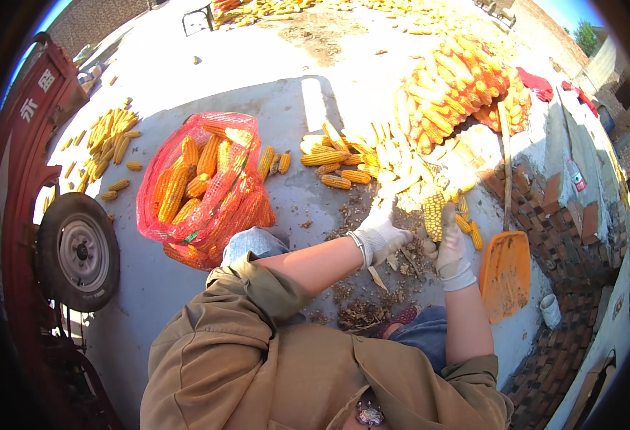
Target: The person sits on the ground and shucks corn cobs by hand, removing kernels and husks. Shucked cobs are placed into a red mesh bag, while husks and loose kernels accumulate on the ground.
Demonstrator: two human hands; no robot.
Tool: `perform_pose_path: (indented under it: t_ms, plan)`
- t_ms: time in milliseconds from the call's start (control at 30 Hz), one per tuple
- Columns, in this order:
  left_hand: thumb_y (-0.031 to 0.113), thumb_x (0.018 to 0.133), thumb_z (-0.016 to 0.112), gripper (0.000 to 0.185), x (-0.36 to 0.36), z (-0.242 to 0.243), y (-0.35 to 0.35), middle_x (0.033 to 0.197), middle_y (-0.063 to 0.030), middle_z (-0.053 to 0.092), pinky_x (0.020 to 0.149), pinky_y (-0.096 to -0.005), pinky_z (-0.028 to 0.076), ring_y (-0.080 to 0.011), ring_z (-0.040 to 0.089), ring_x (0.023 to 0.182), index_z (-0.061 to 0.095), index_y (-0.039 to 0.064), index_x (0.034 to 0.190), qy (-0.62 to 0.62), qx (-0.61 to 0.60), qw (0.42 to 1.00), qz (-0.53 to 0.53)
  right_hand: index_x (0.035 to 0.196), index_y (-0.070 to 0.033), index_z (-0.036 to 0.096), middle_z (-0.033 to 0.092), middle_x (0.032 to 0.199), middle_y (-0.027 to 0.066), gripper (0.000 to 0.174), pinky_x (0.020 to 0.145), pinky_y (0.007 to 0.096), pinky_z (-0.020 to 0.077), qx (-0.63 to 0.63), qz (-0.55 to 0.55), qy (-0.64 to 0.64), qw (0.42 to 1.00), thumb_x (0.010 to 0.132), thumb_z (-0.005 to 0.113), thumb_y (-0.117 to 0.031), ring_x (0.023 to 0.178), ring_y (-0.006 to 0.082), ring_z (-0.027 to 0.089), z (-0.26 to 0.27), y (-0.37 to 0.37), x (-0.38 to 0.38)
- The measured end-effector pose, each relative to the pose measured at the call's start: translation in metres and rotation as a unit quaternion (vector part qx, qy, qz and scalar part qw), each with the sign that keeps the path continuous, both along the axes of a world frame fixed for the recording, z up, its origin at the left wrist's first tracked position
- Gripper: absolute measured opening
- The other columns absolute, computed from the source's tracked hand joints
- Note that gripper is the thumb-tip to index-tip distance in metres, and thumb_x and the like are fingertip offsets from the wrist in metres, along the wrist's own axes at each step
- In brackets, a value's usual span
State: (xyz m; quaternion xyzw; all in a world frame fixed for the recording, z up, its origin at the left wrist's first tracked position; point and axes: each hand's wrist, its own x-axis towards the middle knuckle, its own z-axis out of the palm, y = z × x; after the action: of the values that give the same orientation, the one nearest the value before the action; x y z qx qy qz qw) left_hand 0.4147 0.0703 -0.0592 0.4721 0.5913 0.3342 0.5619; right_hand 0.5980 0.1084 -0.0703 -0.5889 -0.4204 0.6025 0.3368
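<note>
My right hand (452, 255), in a pale work glove, grips a yellow corn cob (433, 216) held upright. To its left, my gloved left hand (382, 234) reaches to the near edge of a pile of corn cobs (366, 153), thumb apart from the fingers. Strong sunlight washes out its fingertips, so whether they hold a cob is unclear. Left of my arms stands an open red mesh sack (264, 207), partly filled with cobs. Between my feet lie dry husk scraps (366, 312) and crumbs on the concrete.
A full mesh sack of corn (449, 91) lies beyond the pile. An orange shovel (505, 274) with a wooden handle is at right, by a brick border (551, 236) and a white cup (550, 310). A red vehicle's wheel (79, 251) stands left, near loose cobs (108, 134).
</note>
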Motion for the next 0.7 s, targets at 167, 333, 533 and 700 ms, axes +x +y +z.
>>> perform_pose_path:
  t_ms: [167, 333, 533, 700]
  plan:
    - [0.037, 0.083, 0.068, 0.043, 0.000, 0.000, -0.022, 0.101, -0.0106, 0.073, 0.079, -0.0421, 0.056, -0.0305, 0.070, 0.098, 0.069, 0.008, 0.115, 0.392, 0.122, 0.828, -0.382, 0.112, -0.011, 0.060, 0.066, 0.082, 0.0046, 0.057, 0.043, 0.0223, 0.0367, 0.083, 0.004, 0.010, 0.996, 0.094, 0.051, -0.064, 0.052, 0.0092, 0.051, 0.016, 0.003, -0.041]
    - [0.027, 0.081, 0.069, 0.035, 0.015, -0.026, -0.036, 0.105, -0.0066, 0.073, 0.074, -0.0389, 0.056, -0.0248, 0.071, 0.098, 0.072, 0.012, 0.112, 0.452, 0.213, 0.740, -0.450, 0.144, -0.010, 0.046, 0.062, 0.091, -0.0006, 0.058, 0.048, 0.0187, 0.0336, 0.139, 0.309, 0.029, 0.940, 0.098, 0.058, -0.042, 0.056, 0.0046, 0.043, 0.063, 0.005, -0.152]
    - [0.026, 0.084, 0.066, 0.031, 0.023, -0.039, -0.032, 0.111, -0.0081, 0.071, 0.076, -0.0393, 0.055, -0.0259, 0.069, 0.101, 0.072, 0.012, 0.111, 0.397, 0.240, 0.790, -0.400, 0.141, -0.009, 0.052, 0.068, 0.099, 0.0069, 0.063, 0.062, 0.0227, 0.0483, 0.191, 0.582, 0.021, 0.790, 0.090, 0.069, -0.041, 0.068, 0.0075, 0.057, 0.062, 0.004, -0.348]
    - [0.029, 0.086, 0.066, 0.033, 0.019, -0.031, -0.031, 0.113, -0.0082, 0.070, 0.079, -0.0386, 0.053, -0.0258, 0.067, 0.103, 0.070, 0.010, 0.113, 0.371, 0.238, 0.802, -0.404, 0.140, -0.016, 0.054, 0.070, 0.098, 0.0166, 0.057, 0.085, 0.0354, 0.0525, 0.404, 0.680, -0.288, 0.540, 0.089, 0.067, -0.037, 0.091, 0.0241, 0.068, 0.062, -0.026, -0.431]
